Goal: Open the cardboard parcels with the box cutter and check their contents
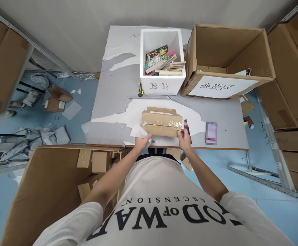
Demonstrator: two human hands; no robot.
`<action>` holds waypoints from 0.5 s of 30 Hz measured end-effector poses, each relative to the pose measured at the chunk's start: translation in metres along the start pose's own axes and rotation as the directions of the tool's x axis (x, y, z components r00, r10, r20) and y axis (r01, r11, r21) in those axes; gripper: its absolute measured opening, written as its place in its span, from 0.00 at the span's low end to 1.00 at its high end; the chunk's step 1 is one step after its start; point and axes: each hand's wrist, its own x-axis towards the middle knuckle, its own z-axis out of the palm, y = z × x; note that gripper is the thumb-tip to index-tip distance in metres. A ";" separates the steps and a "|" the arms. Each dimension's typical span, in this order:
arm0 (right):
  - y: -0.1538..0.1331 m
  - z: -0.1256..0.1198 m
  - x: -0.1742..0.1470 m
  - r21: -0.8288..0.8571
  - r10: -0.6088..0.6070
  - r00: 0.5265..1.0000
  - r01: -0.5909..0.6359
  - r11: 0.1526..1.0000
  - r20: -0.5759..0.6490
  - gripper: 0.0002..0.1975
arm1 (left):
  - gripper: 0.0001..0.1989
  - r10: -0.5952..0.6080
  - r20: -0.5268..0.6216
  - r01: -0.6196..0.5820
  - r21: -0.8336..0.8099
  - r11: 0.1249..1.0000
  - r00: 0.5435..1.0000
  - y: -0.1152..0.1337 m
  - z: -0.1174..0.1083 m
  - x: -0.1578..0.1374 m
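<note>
A brown cardboard package [161, 124] wrapped in shiny clear tape lies near the table's front edge, with a flap sticking out at its far side. My left hand [141, 141] is at its near left corner, fingers closed on a crumpled white sheet [137, 131]. Whether those fingers also grip the cardboard, I cannot tell. At the near right corner, my right hand [183, 139] pinches the package's edge between thumb and fingers. Just beyond that hand lies a red and black box cutter [187, 130].
Behind the package stand a white foam box [161, 85] of books and a large open carton [251, 85] with a handwritten sign. A blurred-out phone [211, 133] lies right. A yellow cutter [141, 90] is beside the foam box. A big carton [43, 181] of small boxes stands at lower left.
</note>
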 end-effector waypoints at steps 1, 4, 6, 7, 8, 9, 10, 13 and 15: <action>-0.005 0.001 0.000 -0.028 0.010 1.000 -0.010 1.000 -0.016 0.18 | 0.27 -0.007 -0.052 0.006 -0.033 0.999 0.999 0.003 0.007 0.001; -0.010 0.006 0.002 -0.086 0.046 0.998 -0.049 0.995 -0.036 0.20 | 0.27 -0.097 -0.169 0.075 -0.134 0.988 0.981 0.003 0.028 0.007; -0.006 0.010 0.006 -0.107 0.090 0.995 -0.094 0.990 -0.034 0.21 | 0.27 -0.204 -0.221 0.157 -0.209 0.965 0.954 -0.003 0.037 0.012; -0.002 0.013 0.009 -0.107 0.119 0.993 -0.121 0.987 -0.022 0.21 | 0.27 -0.267 -0.242 0.208 -0.245 0.947 0.933 -0.007 0.039 0.013; 0.002 0.015 0.011 -0.101 0.144 0.990 -0.144 0.984 -0.009 0.21 | 0.27 -0.331 -0.254 0.260 -0.274 0.926 0.909 -0.012 0.041 0.015; 0.007 0.017 0.013 -0.093 0.164 0.987 -0.163 0.982 0.002 0.21 | 0.27 -0.383 -0.261 0.305 -0.295 0.906 0.886 -0.017 0.042 0.016; 0.011 0.019 0.015 -0.086 0.177 0.984 -0.176 0.981 0.008 0.21 | 0.27 -0.418 -0.260 0.338 -0.302 0.891 0.870 -0.022 0.042 0.016; 0.024 0.019 0.021 -0.067 0.193 0.981 -0.191 0.979 0.026 0.22 | 0.28 -0.415 -0.251 0.352 -0.260 0.899 0.874 -0.032 0.044 0.016; 0.033 0.011 0.027 -0.038 0.167 0.985 -0.165 0.985 0.046 0.22 | 0.30 -0.395 -0.264 0.347 -0.211 0.914 0.880 -0.036 0.047 0.016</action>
